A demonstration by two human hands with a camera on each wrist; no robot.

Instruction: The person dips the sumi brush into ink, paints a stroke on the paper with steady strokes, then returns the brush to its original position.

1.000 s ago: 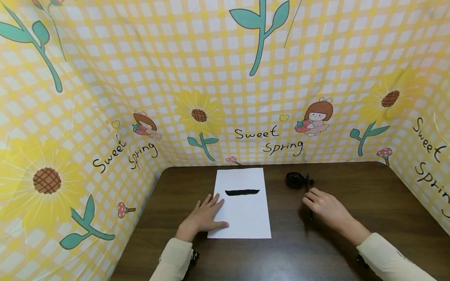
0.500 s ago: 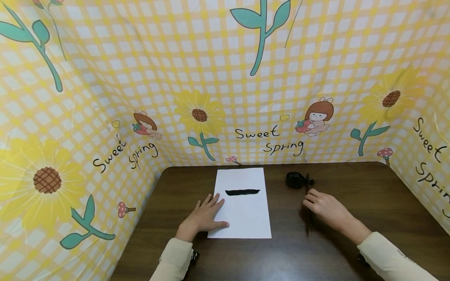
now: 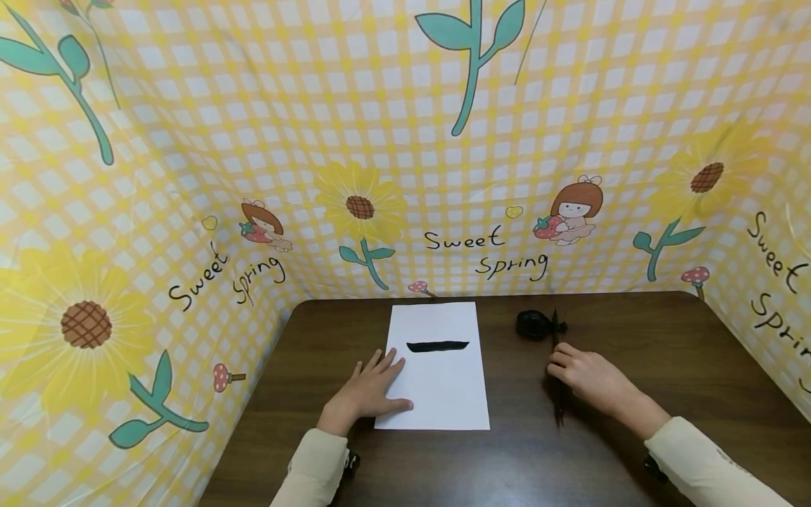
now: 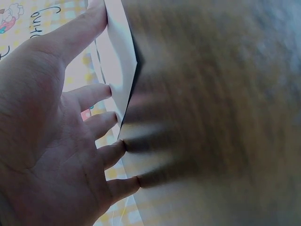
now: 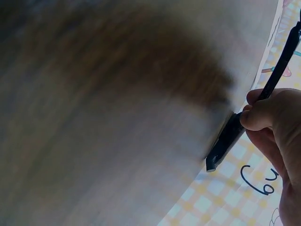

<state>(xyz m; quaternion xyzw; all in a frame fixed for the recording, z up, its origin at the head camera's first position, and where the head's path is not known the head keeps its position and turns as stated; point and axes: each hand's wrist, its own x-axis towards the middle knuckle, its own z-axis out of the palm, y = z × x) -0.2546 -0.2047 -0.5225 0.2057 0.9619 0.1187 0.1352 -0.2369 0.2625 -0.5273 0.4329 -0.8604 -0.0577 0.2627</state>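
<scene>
A white sheet of paper (image 3: 443, 394) lies on the dark wooden table. Across its upper half runs a black bar-like mark (image 3: 437, 347) with slanted ends; whether it is ink or a strip I cannot tell. My left hand (image 3: 367, 391) rests on the sheet's left edge with fingers spread. In the left wrist view those fingertips meet the paper (image 4: 120, 52) and table. My right hand (image 3: 589, 380) pinches a long, slim dark stick (image 5: 282, 63) around its middle, to the right of the sheet. One end of the stick looks thicker in the right wrist view; fingers hide its middle.
Just beyond the right hand sits a rounded, shiny black lump (image 3: 532, 324) with a small knob-like end, close to the stick's far end. The brown table (image 3: 437, 468) meets a yellow checked cloth (image 3: 405, 141) hanging behind and at both sides.
The stick has turned slightly in my right hand, and its near end now shows more clearly toward me. My left hand and the paper stay put.
</scene>
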